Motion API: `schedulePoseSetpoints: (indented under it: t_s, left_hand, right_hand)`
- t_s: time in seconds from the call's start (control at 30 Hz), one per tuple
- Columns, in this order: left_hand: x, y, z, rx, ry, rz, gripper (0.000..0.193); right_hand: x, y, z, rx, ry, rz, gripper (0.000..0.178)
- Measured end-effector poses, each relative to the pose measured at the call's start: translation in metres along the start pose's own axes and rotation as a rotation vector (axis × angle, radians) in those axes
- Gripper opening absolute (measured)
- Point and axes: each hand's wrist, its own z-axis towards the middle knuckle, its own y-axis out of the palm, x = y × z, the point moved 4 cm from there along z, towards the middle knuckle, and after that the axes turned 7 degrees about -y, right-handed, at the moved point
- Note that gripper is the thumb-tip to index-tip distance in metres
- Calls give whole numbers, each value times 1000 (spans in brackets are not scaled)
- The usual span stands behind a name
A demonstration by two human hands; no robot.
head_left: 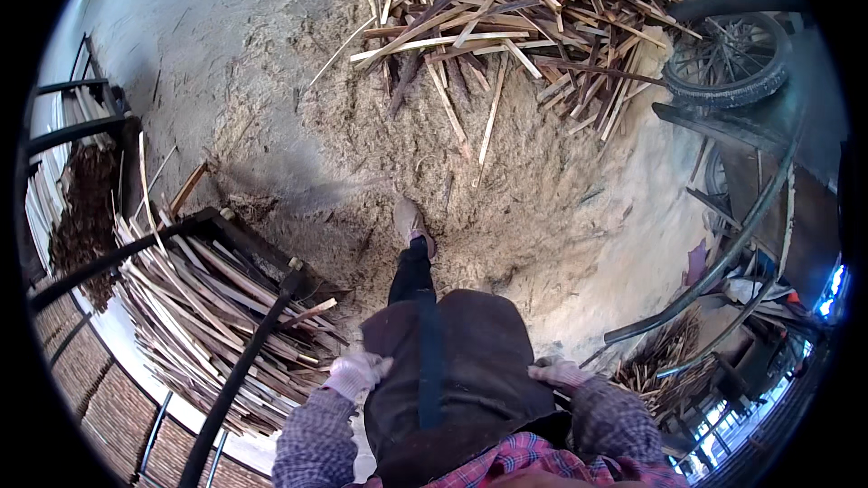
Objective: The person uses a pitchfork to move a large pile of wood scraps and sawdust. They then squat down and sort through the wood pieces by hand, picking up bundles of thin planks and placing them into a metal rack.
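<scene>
At left, jutting sticks (203, 307) could snag the left hand (359, 374), fingers half-curled at the apron (488, 352). Ahead, the shoe (410, 217) could slip on loose sawdust (520, 208). At the apron's right edge, the right hand (558, 373) curls too; whether either grips it, I cannot tell.

Sawdust (533, 208) and split wood cover the floor (235, 45) before you
A tangled heap of wooden strips (524, 27) spreads ahead of you; loose strips (491, 122) lie nearer, on the sawdust; your shoe (410, 219) rests there too.
</scene>
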Motion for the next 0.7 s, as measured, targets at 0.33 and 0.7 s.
schedulePoseSetpoints:
  t_s: [0.33, 0.7]
  left_hand:
    - [125, -139, 70, -434, 606, -63, 39]
    - [345, -374, 308, 896, 666, -932, 91]
  right_hand:
    - [-300, -182, 82, 367, -1088, -1224, 29]
    - [-698, -271, 282, 1206, -707, -1808, 74]
